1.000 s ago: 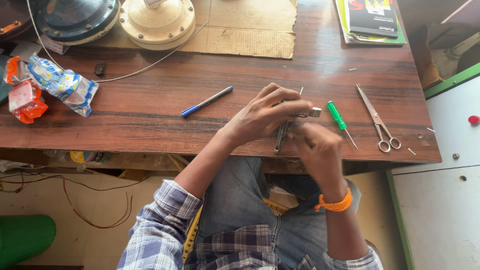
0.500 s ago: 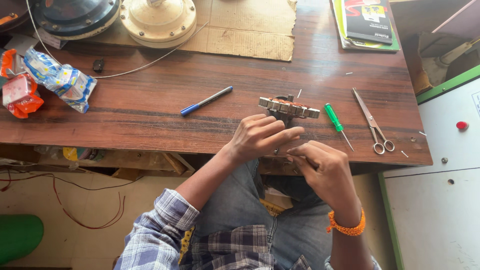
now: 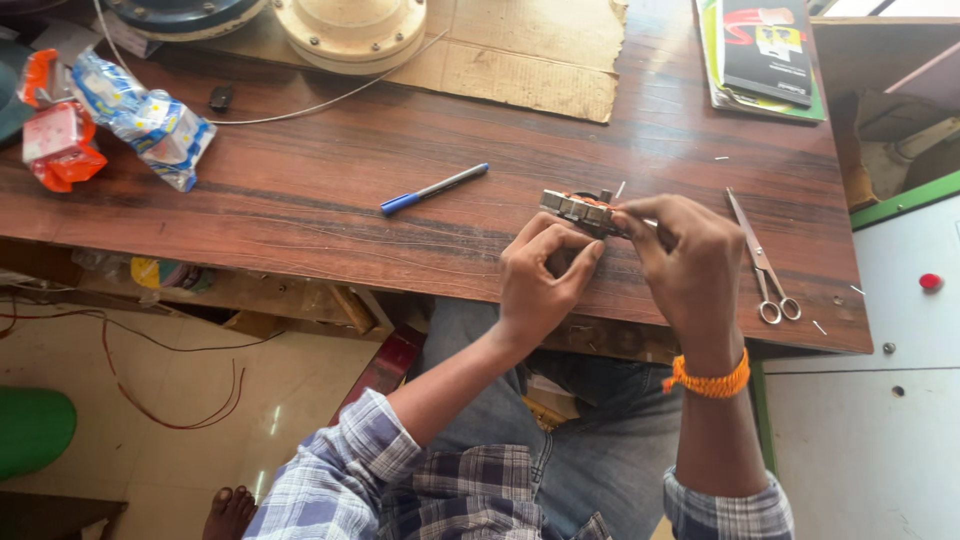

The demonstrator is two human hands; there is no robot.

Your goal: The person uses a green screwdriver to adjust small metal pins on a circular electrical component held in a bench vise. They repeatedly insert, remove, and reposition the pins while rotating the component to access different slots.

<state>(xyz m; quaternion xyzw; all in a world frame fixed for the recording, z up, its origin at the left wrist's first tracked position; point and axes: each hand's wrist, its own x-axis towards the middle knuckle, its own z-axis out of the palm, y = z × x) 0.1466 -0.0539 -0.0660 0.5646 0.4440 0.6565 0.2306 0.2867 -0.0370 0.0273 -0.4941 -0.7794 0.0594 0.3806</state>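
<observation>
Both hands pinch the small metal block at the table edge: left hand steadying, right hand gripping; best kept flat, clear of scissors.

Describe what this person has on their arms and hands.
Both hands, left hand and right hand, are bare, without gloves or rings that show. The right wrist carries an orange thread band. Both arms wear blue-and-white checked shirt sleeves, rolled back so the forearms are uncovered.
</observation>
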